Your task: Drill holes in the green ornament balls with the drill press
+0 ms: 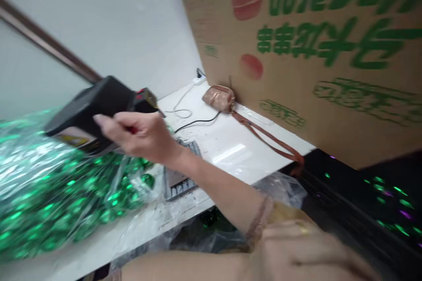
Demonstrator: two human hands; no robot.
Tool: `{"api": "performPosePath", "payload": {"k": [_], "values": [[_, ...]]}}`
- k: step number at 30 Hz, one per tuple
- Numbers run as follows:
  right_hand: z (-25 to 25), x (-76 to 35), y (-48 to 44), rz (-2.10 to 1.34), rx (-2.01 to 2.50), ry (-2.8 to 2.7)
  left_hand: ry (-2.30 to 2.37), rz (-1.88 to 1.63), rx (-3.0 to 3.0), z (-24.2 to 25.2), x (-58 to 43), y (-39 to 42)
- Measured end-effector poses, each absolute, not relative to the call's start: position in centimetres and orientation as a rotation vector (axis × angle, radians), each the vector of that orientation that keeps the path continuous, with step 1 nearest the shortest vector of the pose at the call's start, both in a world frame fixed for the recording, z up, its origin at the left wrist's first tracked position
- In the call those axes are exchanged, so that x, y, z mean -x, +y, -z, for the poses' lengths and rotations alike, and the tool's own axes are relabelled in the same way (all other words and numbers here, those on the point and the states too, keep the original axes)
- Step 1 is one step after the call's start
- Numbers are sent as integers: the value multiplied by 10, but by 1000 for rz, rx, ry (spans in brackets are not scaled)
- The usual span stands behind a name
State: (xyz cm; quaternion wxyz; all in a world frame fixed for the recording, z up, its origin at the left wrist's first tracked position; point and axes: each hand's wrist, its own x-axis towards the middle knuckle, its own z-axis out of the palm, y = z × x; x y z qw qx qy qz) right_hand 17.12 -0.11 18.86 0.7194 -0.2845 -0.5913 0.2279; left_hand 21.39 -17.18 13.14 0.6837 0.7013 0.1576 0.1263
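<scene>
My right hand (pixel 141 136) is closed around a black boxy tool (pixel 105 101) with red details and a yellow-and-white label; motion blur hides its exact kind. It is raised above clear plastic wrap (pixel 29 140) over a heap of shiny green beads (pixel 82 202) on the white table. My left forearm crosses the bottom of the view, and my left hand (pixel 306 250), badly blurred, lies by the sleeve (pixel 263 217) of my right arm. Its fingers are too smeared to read. Beneath the right forearm is a flat grey printed packet (pixel 181 180).
A large cardboard box (pixel 283 79) with green print stands on the right. Against it lies a small brown patterned purse (pixel 219 98) with a strap (pixel 270 138). Cables run to a white power strip (pixel 199 80). A brown bar (pixel 49 39) slants across the upper left.
</scene>
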Motion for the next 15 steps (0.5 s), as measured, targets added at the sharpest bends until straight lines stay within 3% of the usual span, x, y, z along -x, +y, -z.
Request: {"api": "performPosePath", "payload": {"k": [3, 10, 15], "values": [[-186, -175, -1, -721, 331, -1187, 532, -525, -1731, -121, -151, -159], [-184, -177, -8, -665, 381, -1124, 1386, -1345, -1720, -75, -26, -88], [-184, -176, -11, -590, 410, -1102, 1650, -1344, -1699, -72, 41, 5]]}}
